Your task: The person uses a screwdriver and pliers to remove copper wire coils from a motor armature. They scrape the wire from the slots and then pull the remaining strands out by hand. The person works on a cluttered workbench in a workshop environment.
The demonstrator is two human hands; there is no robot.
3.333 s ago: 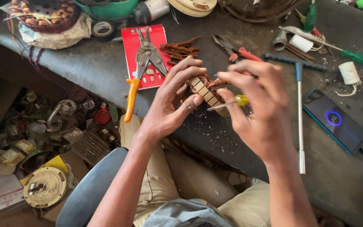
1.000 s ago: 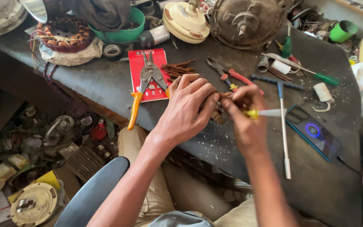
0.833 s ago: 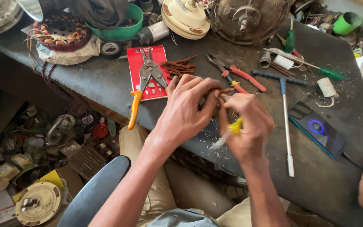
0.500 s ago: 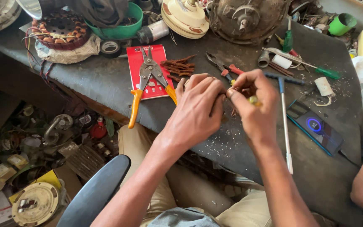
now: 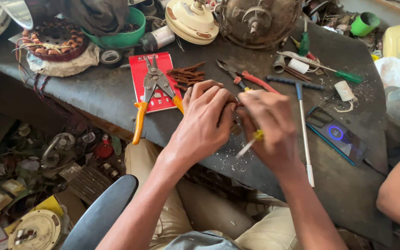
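Lowered since before, right hand (image 5: 269,125) grips screwdriver (image 5: 251,141); left hand (image 5: 207,120) clasps core.

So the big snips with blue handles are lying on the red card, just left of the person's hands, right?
Not quite. The head view shows the snips have orange handles, not blue. The rest holds: they lie on the red card, to the left of the left hand and right hand, which are busy together on a small part.
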